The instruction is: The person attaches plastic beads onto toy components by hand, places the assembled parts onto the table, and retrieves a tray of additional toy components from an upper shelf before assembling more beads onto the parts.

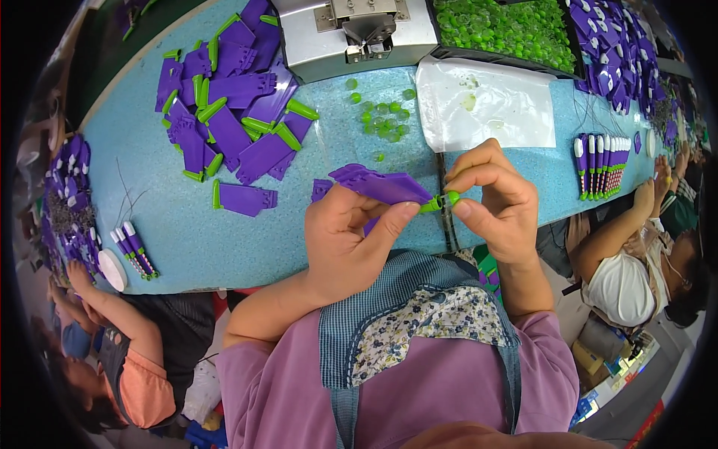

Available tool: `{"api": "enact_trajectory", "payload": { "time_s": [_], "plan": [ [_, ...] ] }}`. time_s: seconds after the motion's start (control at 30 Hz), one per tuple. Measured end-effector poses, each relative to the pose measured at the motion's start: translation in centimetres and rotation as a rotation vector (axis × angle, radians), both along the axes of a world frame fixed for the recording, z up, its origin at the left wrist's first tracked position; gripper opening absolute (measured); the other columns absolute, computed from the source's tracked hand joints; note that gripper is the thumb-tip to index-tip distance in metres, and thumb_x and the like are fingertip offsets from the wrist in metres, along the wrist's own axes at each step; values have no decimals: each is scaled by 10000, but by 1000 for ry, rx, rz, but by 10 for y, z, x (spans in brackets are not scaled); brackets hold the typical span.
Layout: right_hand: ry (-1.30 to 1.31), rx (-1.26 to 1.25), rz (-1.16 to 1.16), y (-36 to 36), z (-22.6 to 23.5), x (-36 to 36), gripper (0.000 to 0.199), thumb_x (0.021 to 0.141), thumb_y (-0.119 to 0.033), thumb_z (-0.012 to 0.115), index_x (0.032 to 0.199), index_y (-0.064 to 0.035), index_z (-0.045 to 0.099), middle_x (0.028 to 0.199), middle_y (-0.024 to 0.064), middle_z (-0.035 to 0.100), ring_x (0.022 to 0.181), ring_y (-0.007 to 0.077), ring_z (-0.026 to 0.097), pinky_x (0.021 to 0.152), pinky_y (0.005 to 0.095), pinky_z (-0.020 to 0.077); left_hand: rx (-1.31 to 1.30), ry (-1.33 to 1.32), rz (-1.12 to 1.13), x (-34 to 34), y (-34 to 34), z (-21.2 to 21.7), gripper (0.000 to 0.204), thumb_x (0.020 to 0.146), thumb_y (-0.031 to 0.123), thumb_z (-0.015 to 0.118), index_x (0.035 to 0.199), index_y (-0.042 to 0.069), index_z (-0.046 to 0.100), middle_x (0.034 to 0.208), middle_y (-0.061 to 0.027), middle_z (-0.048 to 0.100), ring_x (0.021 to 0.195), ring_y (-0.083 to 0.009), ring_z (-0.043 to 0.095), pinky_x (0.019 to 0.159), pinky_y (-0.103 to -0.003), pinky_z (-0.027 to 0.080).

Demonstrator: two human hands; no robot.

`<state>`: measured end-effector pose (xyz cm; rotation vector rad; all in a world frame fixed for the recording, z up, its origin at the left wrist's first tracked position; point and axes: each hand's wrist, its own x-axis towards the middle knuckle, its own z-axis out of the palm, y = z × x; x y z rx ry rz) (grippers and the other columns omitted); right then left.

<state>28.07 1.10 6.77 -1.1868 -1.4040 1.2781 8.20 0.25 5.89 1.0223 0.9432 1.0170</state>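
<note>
Between the thumb and fingers of my left hand (348, 236) is a flat purple plastic piece (381, 185) with a green end, held slanting above the table's front edge. My right hand (497, 202) pinches a small round green cap (453, 197) between thumb and fingertips. The cap is right at the green end of the purple piece; whether it is seated there I cannot tell. Beyond my left hand lies another purple piece (321, 188), partly hidden by it. Several loose green caps (389, 120) are scattered on the table ahead of my hands.
Purple pieces with green ends (232, 112) are heaped at the left. A metal machine (359, 45) stands at the back, beside a black tray (516, 66) of green caps. A white plastic sheet (486, 112) lies before the tray. Co-workers sit on both sides, near purple-and-white sticks (602, 161).
</note>
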Motion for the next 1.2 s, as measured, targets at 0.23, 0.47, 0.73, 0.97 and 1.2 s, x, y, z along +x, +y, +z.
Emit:
{"api": "enact_trajectory", "payload": {
  "time_s": [0.23,0.47,0.73,0.97,1.2],
  "plan": [
    [-82,20,32,-8,-9,-4,149,718,-15,762,836,-35,674,853,60,633,822,168,550,736,278,427,-19,-30,23,-2,-1,0,172,854,-71,631,1013,-50,571,920,-107,677,852,-118,653,724,-223,517],
    [-81,-67,143,-1,-13,-18,162,704,-30,783,819,-30,670,848,65,639,769,158,565,696,268,436,-238,-38,-34,-27,-1,-1,190,867,-64,610,1052,-46,570,963,-83,671,910,-107,630,785,-232,497],
    [-502,293,-73,42,-38,-29,135,726,56,691,843,-6,661,831,100,627,756,252,617,639,328,501,-32,636,31,-91,-18,-22,294,863,8,628,1135,-13,517,736,-84,622,633,-124,586,587,-258,464],
    [-652,456,-42,43,-44,-35,183,726,73,667,885,-15,652,863,100,611,726,255,594,622,320,491,325,1040,65,-90,3,-1,158,826,-1,651,983,-4,657,792,-113,647,607,-172,630,565,-284,489],
    [-412,236,-39,34,-35,-18,223,808,68,610,1012,-11,652,966,90,582,772,159,630,610,264,495,611,1413,130,-86,37,-13,264,758,98,709,1016,55,676,646,-75,479,562,-245,529,512,-361,419]
  ]
}}
